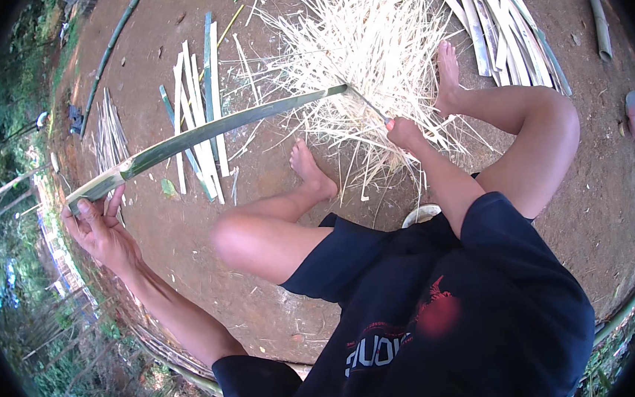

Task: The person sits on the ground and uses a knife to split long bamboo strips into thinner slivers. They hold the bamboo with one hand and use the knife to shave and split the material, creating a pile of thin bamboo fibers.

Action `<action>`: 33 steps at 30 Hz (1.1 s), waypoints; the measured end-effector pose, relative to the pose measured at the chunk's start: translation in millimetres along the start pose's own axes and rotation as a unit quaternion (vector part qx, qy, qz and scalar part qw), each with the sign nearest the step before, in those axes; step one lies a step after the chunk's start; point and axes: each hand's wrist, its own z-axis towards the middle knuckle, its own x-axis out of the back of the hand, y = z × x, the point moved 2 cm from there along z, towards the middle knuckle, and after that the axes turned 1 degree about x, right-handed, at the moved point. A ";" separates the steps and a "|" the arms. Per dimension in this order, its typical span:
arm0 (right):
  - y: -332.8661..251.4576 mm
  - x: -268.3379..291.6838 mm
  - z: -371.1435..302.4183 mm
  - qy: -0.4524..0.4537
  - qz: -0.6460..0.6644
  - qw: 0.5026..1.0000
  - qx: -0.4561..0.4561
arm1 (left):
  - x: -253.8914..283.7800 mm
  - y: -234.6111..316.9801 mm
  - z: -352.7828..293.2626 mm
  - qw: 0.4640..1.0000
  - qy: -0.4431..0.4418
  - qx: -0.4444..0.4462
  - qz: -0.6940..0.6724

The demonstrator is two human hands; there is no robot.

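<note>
A long green split bamboo strip [226,126] stretches across the view, rising from left to right. My left hand [100,227] grips its near left end, with the thumb on one side and fingers round the other. In my right hand [406,133] is a knife [370,103], its handle mostly hidden in the closed fingers. The thin blade reaches up and left to the far end of the strip and seems to touch it there. Below the blade lies a big heap of pale bamboo shavings [364,38].
Split bamboo strips [199,111] lie left of the shavings. A bundle of bamboo slats [501,20] sits at the upper right, and a bamboo pole [596,12] beyond it. Thin sticks [108,129] lie at left. My bare feet [311,171] flank the heap on brown dirt.
</note>
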 end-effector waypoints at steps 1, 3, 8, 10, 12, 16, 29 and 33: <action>-4.2 2.5 -0.8 -0.058 0.113 0.991 -0.046 | -9.0 2.9 -1.6 1.000 0.017 0.005 -0.006; -27.4 3.5 -11.0 -0.172 0.333 0.916 -0.142 | -21.3 2.0 -3.4 0.992 0.067 0.030 -0.099; -125.7 49.3 -88.2 -0.164 0.228 0.959 -0.023 | -33.3 -7.2 10.3 0.944 0.197 0.018 -0.263; -149.1 54.4 -117.3 -0.107 0.141 0.977 0.124 | -60.4 1.8 5.3 0.941 0.210 -0.003 -0.266; -194.5 87.6 -173.1 -0.138 0.180 0.957 0.178 | -62.2 16.0 -6.8 0.946 0.185 -0.021 -0.265; -204.1 84.0 -200.1 -0.040 0.156 0.928 0.335 | -83.3 36.4 -26.9 0.947 0.155 -0.032 -0.280; -150.9 55.2 -171.5 -0.035 0.103 0.968 0.226 | -72.4 43.5 -47.6 0.956 0.094 -0.044 -0.275; -65.8 18.0 -76.6 -0.018 0.040 0.996 0.077 | -75.4 33.9 -33.0 0.952 0.081 -0.036 -0.293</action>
